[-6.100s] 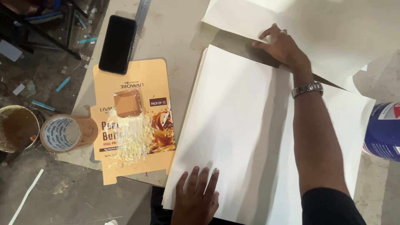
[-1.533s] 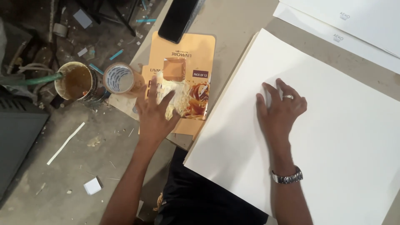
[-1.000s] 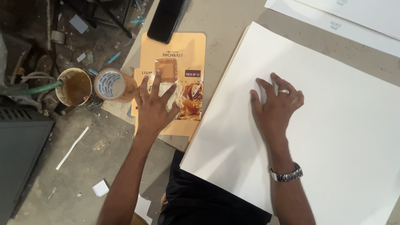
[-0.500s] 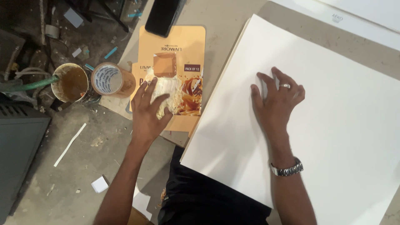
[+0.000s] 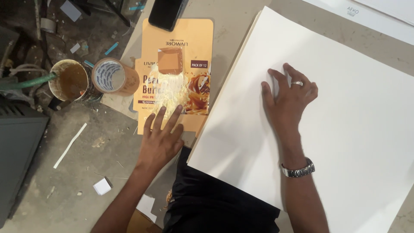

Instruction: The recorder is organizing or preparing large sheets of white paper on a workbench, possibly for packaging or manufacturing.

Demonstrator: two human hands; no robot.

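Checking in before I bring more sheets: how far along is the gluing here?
Done: pale glue lies smeared on the flattened orange carton. In hand: left hand has fingertips on the carton's lower edge; right hand presses the white sheet stack. Left: the top sheet shows no glue.

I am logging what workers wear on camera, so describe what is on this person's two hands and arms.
Both forearms are bare, with no sleeves or gloves in view. The right hand wears a silver-coloured ring on one finger, and a metal-link wristwatch with a grey band circles that wrist. The left hand and its wrist carry no ring, watch or band that can be seen.
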